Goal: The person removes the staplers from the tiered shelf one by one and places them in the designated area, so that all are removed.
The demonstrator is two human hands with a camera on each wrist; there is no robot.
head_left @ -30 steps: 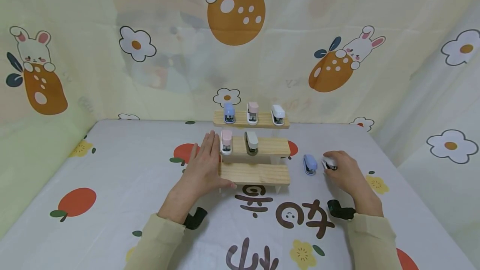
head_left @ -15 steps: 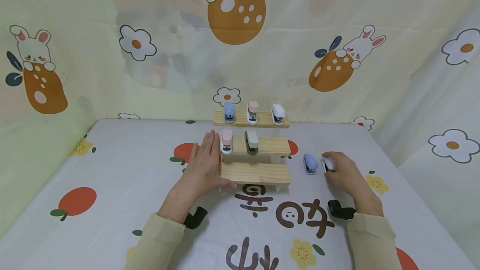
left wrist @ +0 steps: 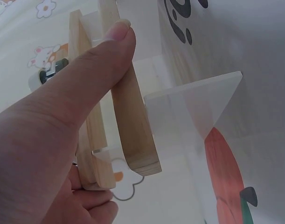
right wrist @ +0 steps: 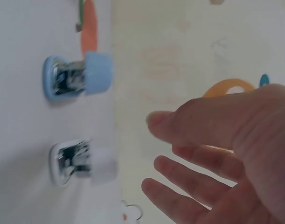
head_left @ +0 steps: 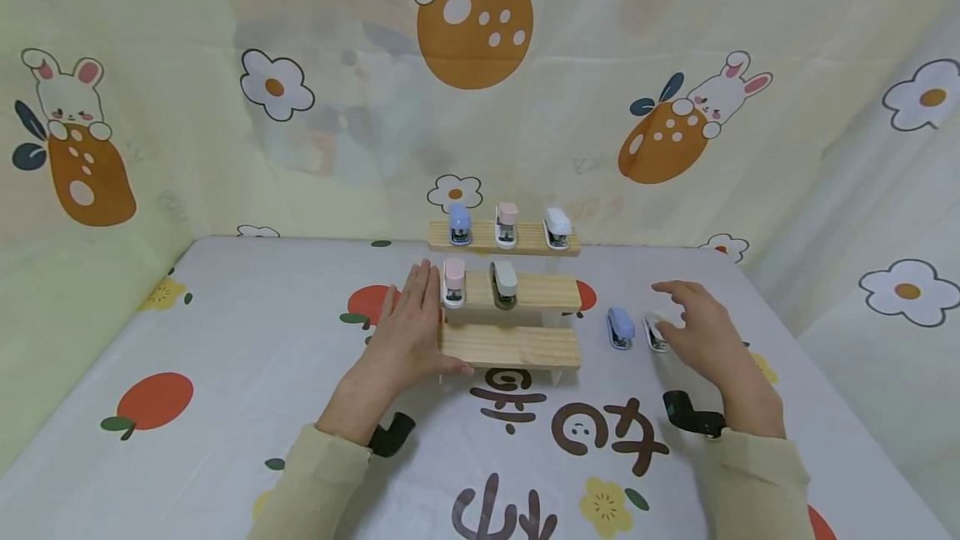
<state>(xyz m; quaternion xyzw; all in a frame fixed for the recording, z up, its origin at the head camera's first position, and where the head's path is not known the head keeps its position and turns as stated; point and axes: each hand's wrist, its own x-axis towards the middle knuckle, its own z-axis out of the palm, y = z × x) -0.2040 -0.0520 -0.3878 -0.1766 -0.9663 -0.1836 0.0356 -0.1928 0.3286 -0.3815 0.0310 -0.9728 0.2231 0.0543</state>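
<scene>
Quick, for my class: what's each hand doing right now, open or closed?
Left hand: open, touching the stand.
Right hand: open, holding nothing, apart from the nearby white stapler.

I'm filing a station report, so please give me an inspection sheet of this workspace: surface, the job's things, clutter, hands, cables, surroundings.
Surface: white printed tablecloth.
Job's things: wooden stand bearing five staplers on its upper two tiers; blue stapler and white stapler on the tablecloth.
Clutter: nothing seen.
Hands: left hand touches the stand's left end; right hand near the white stapler, holding nothing.
Cables: nothing seen.
Surroundings: cartoon-print curtain behind.
</scene>
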